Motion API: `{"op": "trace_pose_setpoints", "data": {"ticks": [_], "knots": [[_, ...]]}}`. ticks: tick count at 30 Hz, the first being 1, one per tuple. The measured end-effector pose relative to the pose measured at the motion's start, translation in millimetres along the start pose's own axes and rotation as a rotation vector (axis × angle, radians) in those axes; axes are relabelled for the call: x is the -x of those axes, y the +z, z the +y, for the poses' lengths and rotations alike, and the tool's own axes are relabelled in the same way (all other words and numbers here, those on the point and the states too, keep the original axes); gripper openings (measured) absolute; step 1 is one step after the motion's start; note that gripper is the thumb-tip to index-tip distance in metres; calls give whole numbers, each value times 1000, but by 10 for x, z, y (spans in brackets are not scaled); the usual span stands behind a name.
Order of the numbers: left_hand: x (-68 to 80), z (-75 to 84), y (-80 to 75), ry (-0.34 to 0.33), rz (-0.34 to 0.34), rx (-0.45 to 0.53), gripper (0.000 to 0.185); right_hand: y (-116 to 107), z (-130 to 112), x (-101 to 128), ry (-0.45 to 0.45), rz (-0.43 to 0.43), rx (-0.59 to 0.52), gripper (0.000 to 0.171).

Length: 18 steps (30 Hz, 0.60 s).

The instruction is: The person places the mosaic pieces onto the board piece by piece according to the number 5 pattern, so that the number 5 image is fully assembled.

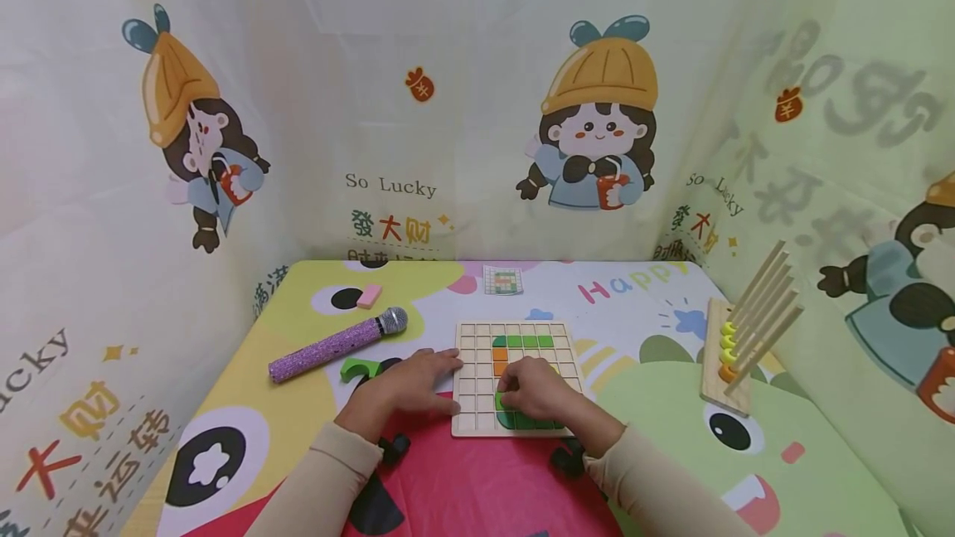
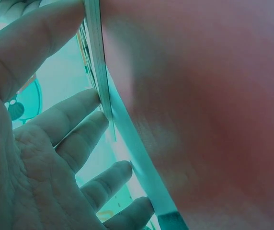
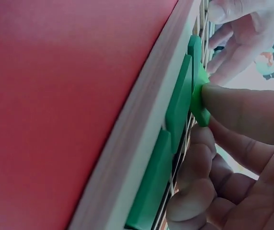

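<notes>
A square wooden grid board (image 1: pixel 467 388) lies flat before me. My left hand (image 1: pixel 409 385) rests at its left edge, thumb and fingers extended against the side. In the right wrist view my right hand (image 3: pixel 245 158) pinches a light green tile (image 3: pixel 200 103) between thumb and fingers, beside dark green tiles (image 3: pixel 179 103) near the board's front edge. In the head view the right hand hides part of the grid. A row of green tiles (image 1: pixel 530 341) sits in the upper part, with orange tiles (image 1: pixel 500 361) below its left end.
A purple glittery microphone (image 1: pixel 332 350), a green arch block (image 1: pixel 360 369) and a pink block (image 1: pixel 369 297) lie left. A small pattern card (image 1: pixel 503 280) lies behind the board. Right stands a wooden peg rack (image 1: pixel 739 392) with tall rods and yellow and orange pieces.
</notes>
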<state>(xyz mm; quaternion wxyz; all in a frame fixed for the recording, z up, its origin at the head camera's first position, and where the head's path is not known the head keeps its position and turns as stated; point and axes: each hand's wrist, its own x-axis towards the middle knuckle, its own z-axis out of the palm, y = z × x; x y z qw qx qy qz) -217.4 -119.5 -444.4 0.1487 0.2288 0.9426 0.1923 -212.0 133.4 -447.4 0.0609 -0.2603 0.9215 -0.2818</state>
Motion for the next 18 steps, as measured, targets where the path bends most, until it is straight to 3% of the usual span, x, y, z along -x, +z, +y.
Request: {"op": "trace_pose_setpoints", "data": {"ticks": [8, 18], "knots": [[6, -1, 18, 6, 2, 6, 75, 56, -34, 20, 17, 34, 108, 12], [19, -34, 9, -9, 5, -10, 76, 43, -73, 24, 22, 48, 112, 11]]}}
